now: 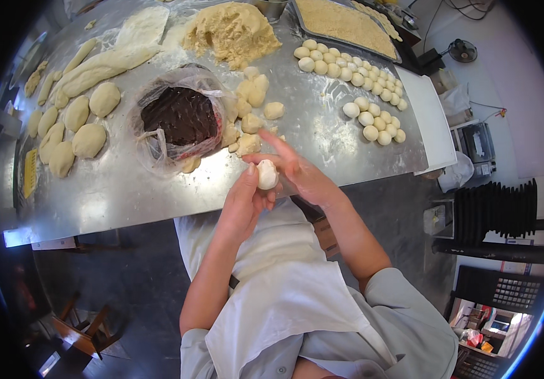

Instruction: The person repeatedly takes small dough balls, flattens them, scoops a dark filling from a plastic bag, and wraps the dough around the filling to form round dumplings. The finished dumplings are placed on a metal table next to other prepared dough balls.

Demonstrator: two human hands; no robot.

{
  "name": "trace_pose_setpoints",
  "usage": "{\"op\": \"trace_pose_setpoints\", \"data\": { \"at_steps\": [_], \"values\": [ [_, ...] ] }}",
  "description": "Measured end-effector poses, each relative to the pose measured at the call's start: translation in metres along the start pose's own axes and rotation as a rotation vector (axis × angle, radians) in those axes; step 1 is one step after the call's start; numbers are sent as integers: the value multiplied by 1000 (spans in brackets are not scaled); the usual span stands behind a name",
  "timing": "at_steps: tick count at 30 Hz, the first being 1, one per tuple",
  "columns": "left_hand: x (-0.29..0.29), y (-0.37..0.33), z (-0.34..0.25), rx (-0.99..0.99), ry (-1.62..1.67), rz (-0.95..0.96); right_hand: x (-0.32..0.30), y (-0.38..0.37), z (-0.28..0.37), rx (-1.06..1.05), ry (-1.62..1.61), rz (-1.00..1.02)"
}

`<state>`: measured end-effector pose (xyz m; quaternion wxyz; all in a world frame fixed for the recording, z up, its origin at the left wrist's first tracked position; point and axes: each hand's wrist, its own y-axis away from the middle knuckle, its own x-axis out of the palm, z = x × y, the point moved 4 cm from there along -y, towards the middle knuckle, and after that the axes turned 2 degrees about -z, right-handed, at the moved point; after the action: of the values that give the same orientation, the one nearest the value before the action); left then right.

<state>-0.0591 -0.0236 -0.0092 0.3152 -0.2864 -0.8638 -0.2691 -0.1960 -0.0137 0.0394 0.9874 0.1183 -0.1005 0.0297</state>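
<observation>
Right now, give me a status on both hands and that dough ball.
Left hand holding white dough ball. Right hand open beside it, contact unclear. Dough lumps and bagged dark paste just beyond, neither between the hands.

Small dough ball [267, 175] in the left grip [243, 196]

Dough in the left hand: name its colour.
The dough is creamy white, clearest in the head view.
</observation>
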Motion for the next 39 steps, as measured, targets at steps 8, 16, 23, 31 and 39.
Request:
{"op": "trace_pose_setpoints", "data": {
  "at_steps": [8,16,23,31,39],
  "values": [
    [35,-14,6,3,152,-81,-20,-7,-29,-313,689,-183],
    [48,-22,4,2,230,-33,-31,17,-1,-587,1243,-211],
    [46,-47,19,3,-56,-74,-66,33,-14,-278,307,-291],
    [84,-73,45,895,-1470,-52,-144,54,-37,-118,186,-601],
    [8,-21,-3,946,-1271,-294,-102,34,-35,-271,982,-562]
  ]
}}
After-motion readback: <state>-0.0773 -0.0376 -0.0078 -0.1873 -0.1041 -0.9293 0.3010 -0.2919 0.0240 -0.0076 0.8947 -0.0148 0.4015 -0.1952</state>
